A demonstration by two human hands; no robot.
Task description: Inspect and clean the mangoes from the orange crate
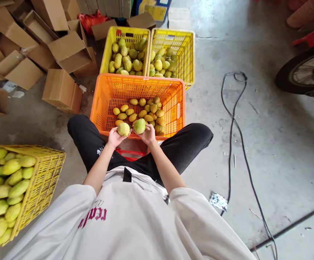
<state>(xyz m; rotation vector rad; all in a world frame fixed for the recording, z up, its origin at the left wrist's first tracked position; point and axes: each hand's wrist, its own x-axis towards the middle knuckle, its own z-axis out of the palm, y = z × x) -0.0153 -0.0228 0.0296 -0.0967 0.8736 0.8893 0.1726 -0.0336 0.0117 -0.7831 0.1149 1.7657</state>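
The orange crate [103,94] is plastic, the floor [207,115] probably concrete.

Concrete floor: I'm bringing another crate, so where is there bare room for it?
Nearly bare concrete floor lies between the orange crate and black cable, and between that cable and the spoked wheel. It's crowded at upper left, with cardboard boxes.

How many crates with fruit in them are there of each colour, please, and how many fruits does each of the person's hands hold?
Yellow crates: 3
Orange crate: 1
Pale yellow fruit in the left hand: 1
Green fruit in the right hand: 1
Total: 6
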